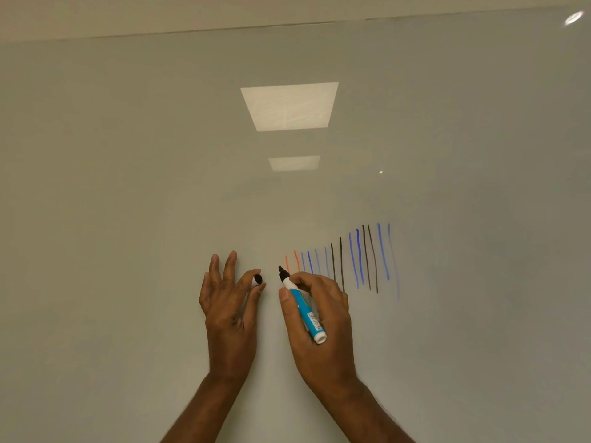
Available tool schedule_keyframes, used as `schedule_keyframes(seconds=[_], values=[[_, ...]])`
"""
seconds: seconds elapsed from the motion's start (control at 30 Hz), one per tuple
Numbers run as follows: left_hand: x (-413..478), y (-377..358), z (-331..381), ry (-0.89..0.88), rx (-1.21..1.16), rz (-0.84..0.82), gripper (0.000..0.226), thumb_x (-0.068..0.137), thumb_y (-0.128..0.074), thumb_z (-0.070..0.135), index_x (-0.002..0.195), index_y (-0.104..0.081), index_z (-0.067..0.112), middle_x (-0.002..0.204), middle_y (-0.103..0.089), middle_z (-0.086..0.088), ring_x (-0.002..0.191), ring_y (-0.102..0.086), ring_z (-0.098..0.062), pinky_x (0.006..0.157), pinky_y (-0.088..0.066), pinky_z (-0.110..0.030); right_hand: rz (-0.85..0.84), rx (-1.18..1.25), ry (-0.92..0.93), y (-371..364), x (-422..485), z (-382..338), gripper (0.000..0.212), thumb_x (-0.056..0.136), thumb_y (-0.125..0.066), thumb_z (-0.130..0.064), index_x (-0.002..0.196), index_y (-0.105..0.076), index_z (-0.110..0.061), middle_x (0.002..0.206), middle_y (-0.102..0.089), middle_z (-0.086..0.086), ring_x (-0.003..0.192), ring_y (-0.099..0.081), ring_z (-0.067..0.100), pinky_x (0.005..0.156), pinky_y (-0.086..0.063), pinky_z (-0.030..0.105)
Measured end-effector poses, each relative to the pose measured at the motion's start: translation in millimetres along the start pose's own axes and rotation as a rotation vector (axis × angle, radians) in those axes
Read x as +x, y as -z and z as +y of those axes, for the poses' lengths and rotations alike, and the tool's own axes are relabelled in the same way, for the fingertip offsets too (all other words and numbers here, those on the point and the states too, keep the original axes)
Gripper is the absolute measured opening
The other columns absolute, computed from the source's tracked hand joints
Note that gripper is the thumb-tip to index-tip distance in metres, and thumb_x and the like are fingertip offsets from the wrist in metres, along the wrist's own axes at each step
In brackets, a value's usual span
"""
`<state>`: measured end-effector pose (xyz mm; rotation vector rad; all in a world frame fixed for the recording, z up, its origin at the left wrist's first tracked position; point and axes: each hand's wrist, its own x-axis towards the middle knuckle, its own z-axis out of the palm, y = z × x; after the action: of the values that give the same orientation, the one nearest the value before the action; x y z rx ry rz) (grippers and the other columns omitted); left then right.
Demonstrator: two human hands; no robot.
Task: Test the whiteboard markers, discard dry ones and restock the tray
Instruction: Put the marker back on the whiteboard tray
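Head view looks at a glossy whiteboard (128,187) that fills nearly the whole frame, with both bare hands raised in front of its lower middle. The right hand (323,318) grips an uncapped whiteboard marker (303,310) with a blue-and-white barrel; its thumb and curled fingers (307,282) pinch the barrel near the front. The black nib (282,270) points up and to the left toward the board, and whether it touches the surface cannot be told. The left hand (228,311) is just beside it, apart from the marker, and pinches the black cap (256,279) between thumb and forefinger. Its other fingers (231,263) are straight and spread upward.

Right of the nib runs a row of near-vertical test strokes (351,260): two red ones nearest the marker, then blue and black ones that grow taller toward the right, the last blue one faint. The lower ends of some strokes are hidden behind the right hand. Two bright rectangular ceiling-light reflections (289,106) show on the board above the hands, the larger over the smaller
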<state>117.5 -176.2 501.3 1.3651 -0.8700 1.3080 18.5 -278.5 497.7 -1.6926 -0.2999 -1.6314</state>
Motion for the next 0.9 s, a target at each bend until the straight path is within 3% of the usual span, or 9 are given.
schedule_keyframes(seconds=[0.2, 0.4, 0.5, 0.57, 0.63, 0.67, 0.73, 0.83, 0.9], values=[[-2.5, -4.7, -9.1, -0.03, 0.011, 0.025, 0.034, 0.098, -0.058, 0.03, 0.127, -0.066, 0.015, 0.155, -0.047, -0.009, 0.155, -0.026, -0.025, 0.127, -0.016, -0.045, 0.034, -0.091, 0.201, -10.7, 11.7, 4.4, 0.053, 0.094, -0.034, -0.068, 0.122, -0.044, -0.023, 0.098, -0.07, 0.018, 0.085, -0.064, 0.023, 0.079, -0.05, 0.04], [-1.6, -9.6, -10.9, -0.118, 0.094, 0.069, 0.034, 0.097, -0.06, 0.027, 0.128, -0.066, 0.015, 0.152, -0.05, -0.014, 0.153, -0.03, -0.029, 0.125, -0.019, -0.05, 0.026, -0.136, 0.253, -14.2, 21.4, 7.2, 0.051, 0.097, -0.033, -0.064, 0.119, -0.046, -0.021, 0.095, -0.072, 0.019, 0.08, -0.069, 0.03, 0.078, -0.048, 0.041], [-2.2, -11.0, -13.2, -0.125, 0.108, 0.084, 0.034, 0.096, -0.061, 0.027, 0.127, -0.068, 0.013, 0.151, -0.051, -0.014, 0.153, -0.031, -0.029, 0.125, -0.02, -0.051, 0.035, -0.114, 0.224, -14.3, 16.7, 11.6, 0.052, 0.095, -0.033, -0.067, 0.121, -0.044, -0.023, 0.094, -0.071, 0.023, 0.076, -0.07, 0.038, 0.073, -0.053, 0.06], [-2.7, -11.3, -14.9, -0.128, 0.122, 0.084, 0.036, 0.097, -0.06, 0.028, 0.129, -0.066, 0.013, 0.152, -0.05, -0.013, 0.154, -0.029, -0.027, 0.125, -0.02, -0.051, 0.042, -0.113, 0.233, -12.3, 3.8, 19.8, 0.048, 0.093, -0.033, -0.07, 0.129, -0.044, -0.04, 0.096, -0.071, 0.021, 0.079, -0.07, 0.033, 0.069, -0.05, 0.069], [-2.7, -11.7, -15.0, -0.127, 0.123, 0.083, 0.037, 0.097, -0.06, 0.029, 0.131, -0.064, 0.014, 0.151, -0.05, -0.012, 0.154, -0.029, -0.026, 0.126, -0.019, -0.05, 0.076, -0.128, 0.24, -9.4, -15.1, 29.2, 0.043, 0.094, -0.033, -0.069, 0.136, -0.029, -0.063, 0.103, -0.065, 0.006, 0.091, -0.064, 0.027, 0.071, -0.049, 0.062], [-2.6, -12.0, -14.7, -0.128, 0.127, 0.082, 0.037, 0.097, -0.06, 0.029, 0.13, -0.065, 0.013, 0.151, -0.051, -0.013, 0.153, -0.03, -0.028, 0.126, -0.02, -0.05, 0.076, -0.164, 0.232, -6.1, -22.1, 30.5, 0.045, 0.095, -0.033, -0.067, 0.139, -0.023, -0.064, 0.103, -0.062, 0.003, 0.099, -0.056, 0.026, 0.07, -0.05, 0.053], [-2.6, -12.7, -14.7, -0.133, 0.143, 0.083, 0.037, 0.097, -0.061, 0.029, 0.128, -0.068, 0.01, 0.15, -0.052, -0.014, 0.152, -0.032, -0.031, 0.125, -0.021, -0.051, 0.017, -0.229, 0.256, 4.8, -27.7, 31.4, 0.042, 0.098, -0.038, -0.059, 0.139, -0.029, -0.056, 0.095, -0.07, 0.003, 0.1, -0.053, 0.024, 0.076, -0.052, 0.04], [-3.1, -13.3, -15.2, -0.133, 0.159, 0.085, 0.038, 0.097, -0.06, 0.029, 0.127, -0.069, 0.007, 0.149, -0.053, -0.015, 0.151, -0.034, -0.032, 0.124, -0.022, -0.053, -0.085, -0.273, 0.254, 18.0, -32.6, 20.5, 0.025, 0.092, -0.065, -0.031, 0.116, -0.059, -0.037, 0.099, -0.065, -0.009, 0.094, -0.06, 0.014, 0.081, -0.059, 0.04], [-3.7, -13.9, -16.4, -0.143, 0.17, 0.089, 0.037, 0.097, -0.061, 0.027, 0.127, -0.069, 0.007, 0.149, -0.053, -0.015, 0.151, -0.035, -0.033, 0.123, -0.024, -0.055, -0.069, -0.225, 0.252, 13.8, -28.3, 18.4, 0.037, 0.088, -0.069, -0.017, 0.118, -0.057, -0.034, 0.096, -0.07, 0.002, 0.103, -0.06, 0.003, 0.079, -0.061, 0.032]])
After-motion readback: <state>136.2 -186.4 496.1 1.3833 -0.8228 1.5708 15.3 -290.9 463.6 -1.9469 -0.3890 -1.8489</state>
